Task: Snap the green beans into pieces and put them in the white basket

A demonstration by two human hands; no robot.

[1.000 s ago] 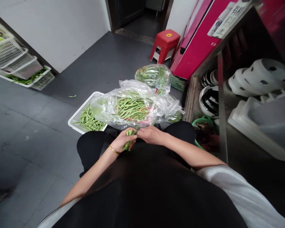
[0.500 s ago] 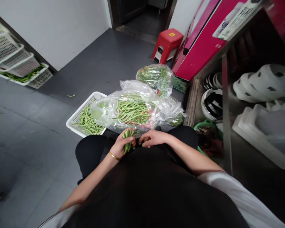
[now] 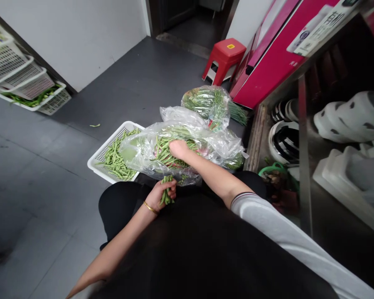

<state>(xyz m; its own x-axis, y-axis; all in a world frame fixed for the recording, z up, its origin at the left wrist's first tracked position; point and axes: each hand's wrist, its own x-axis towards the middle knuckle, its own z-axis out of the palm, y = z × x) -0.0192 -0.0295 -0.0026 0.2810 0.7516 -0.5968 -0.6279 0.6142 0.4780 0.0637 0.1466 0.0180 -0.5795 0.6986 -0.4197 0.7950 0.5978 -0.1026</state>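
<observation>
My left hand (image 3: pixel 160 195) is closed round a small bunch of green beans (image 3: pixel 166 195) over my black-clad lap; a gold bangle is on that wrist. My right hand (image 3: pixel 178 148) reaches forward into the open clear plastic bag (image 3: pixel 143 151) of long green beans (image 3: pixel 163 151), fingers curled down among the beans. Whether it grips any I cannot make out. A white slotted basket (image 3: pixel 99 160) on the floor to the left holds cut bean pieces (image 3: pixel 116 160).
A second bag of greens (image 3: pixel 204 101) lies further back. A red stool (image 3: pixel 225 58) and a pink cabinet (image 3: pixel 268 62) stand behind. Steel shelving (image 3: pixel 299 137) with white containers is on the right. Stacked white baskets (image 3: pixel 21 83) sit far left on the grey floor.
My right hand left the bunch at my lap and reached forward into the plastic bag. My left hand kept hold of its beans and stayed over my lap.
</observation>
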